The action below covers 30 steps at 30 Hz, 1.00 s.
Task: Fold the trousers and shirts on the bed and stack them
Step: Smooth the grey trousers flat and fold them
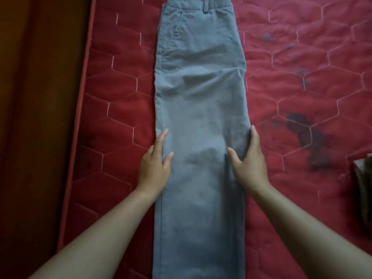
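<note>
Grey trousers [201, 101] lie lengthwise on the red quilted mattress [302, 77], folded leg on leg, waistband at the far end and legs running toward me. My left hand [156, 167] rests on the left edge of the trousers with straight fingers, thumb on the cloth. At the right edge, my right hand [248, 164] lies flat the same way. Both hands sit about midway along the legs and grip nothing.
The mattress edge [80, 117] runs along the left, with a brown wooden surface [30, 117] beyond it. A dark stain [308, 135] marks the mattress on the right. Part of a folded olive cloth [364, 188] shows at the right frame edge.
</note>
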Tool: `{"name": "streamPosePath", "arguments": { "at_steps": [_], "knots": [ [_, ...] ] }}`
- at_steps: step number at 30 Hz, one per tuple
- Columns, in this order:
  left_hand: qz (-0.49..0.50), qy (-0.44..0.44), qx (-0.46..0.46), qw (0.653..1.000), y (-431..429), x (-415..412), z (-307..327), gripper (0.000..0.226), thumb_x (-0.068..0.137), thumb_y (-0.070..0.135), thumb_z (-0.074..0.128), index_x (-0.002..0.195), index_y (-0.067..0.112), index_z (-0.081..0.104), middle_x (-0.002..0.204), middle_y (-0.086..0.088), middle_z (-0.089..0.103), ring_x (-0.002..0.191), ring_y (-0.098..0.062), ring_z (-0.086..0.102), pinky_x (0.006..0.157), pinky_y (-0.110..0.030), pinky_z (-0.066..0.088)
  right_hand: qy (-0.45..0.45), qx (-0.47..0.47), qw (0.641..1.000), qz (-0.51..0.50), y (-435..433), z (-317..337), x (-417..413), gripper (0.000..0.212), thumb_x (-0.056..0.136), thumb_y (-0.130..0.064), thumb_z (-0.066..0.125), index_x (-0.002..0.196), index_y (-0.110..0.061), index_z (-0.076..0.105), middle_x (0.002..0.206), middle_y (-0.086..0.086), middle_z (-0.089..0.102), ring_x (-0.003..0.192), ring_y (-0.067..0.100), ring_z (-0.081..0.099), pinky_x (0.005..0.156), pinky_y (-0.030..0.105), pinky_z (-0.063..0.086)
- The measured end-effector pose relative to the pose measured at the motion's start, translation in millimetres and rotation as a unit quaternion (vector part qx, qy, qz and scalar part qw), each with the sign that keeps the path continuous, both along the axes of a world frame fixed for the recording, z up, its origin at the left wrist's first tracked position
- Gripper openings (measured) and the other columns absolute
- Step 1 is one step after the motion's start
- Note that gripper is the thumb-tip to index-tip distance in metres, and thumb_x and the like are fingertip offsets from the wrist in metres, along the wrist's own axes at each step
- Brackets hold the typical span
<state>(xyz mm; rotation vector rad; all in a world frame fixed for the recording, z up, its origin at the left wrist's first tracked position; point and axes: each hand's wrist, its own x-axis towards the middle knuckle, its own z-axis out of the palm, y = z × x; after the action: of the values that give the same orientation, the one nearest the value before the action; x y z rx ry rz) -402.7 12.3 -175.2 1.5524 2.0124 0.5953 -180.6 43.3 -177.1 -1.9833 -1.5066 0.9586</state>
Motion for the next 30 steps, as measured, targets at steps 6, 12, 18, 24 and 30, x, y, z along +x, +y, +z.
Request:
{"name": "streamPosePath", "arguments": {
  "at_steps": [6,12,18,24,30],
  "knots": [
    [0.062,-0.106,0.051,0.991,-26.0,12.4,29.1,0.029,0.087,0.005,0.059,0.116,0.012,0.062,0.111,0.007,0.059,0.108,-0.012,0.056,0.09,-0.003,0.033,0.148,0.024,0.988,-0.045,-27.4,27.3,9.8,0.063,0.086,-0.005,0.056,0.137,-0.038,0.039,0.134,-0.012,0.049,0.122,0.005,0.048,0.1,0.011,0.034],
    [0.07,-0.112,0.111,0.985,-44.9,18.2,125.0,0.026,0.084,0.012,0.066,0.109,0.016,0.067,0.081,-0.006,0.059,0.076,-0.016,0.054,0.071,-0.007,0.038,0.086,0.054,0.995,0.017,-43.8,127.4,28.8,0.03,0.084,-0.003,0.062,0.11,-0.017,0.067,0.106,0.004,0.062,0.094,0.001,0.053,0.083,-0.002,0.032],
    [0.018,-0.063,0.074,0.995,-81.2,14.8,292.3,0.06,0.068,0.005,0.079,0.123,0.011,0.058,0.11,-0.001,0.061,0.105,-0.015,0.057,0.093,-0.013,0.038,-0.004,0.088,0.982,0.169,-76.9,295.5,49.5,0.055,0.071,-0.002,0.072,0.123,-0.011,0.057,0.11,0.008,0.052,0.106,0.02,0.05,0.085,0.007,0.028],
    [-0.064,0.175,0.178,0.966,-147.4,37.4,427.0,0.015,0.082,0.017,0.064,0.092,0.006,0.065,0.087,-0.018,0.053,0.083,-0.035,0.052,0.075,-0.034,0.036,-0.042,0.226,0.965,0.127,-141.3,411.4,75.8,0.017,0.082,-0.006,0.058,0.098,-0.007,0.066,0.09,0.007,0.045,0.086,0.027,0.05,0.076,0.021,0.033],
    [-0.028,0.0,0.304,0.952,-182.4,60.9,491.2,0.028,0.093,0.031,0.047,0.086,0.006,0.057,0.082,0.003,0.057,0.075,-0.002,0.049,0.068,-0.008,0.037,0.08,0.36,0.927,0.063,-183.0,477.9,86.2,0.013,0.09,-0.014,0.05,0.097,-0.024,0.056,0.095,-0.009,0.053,0.09,-0.001,0.05,0.081,0.007,0.034]
  ]
}}
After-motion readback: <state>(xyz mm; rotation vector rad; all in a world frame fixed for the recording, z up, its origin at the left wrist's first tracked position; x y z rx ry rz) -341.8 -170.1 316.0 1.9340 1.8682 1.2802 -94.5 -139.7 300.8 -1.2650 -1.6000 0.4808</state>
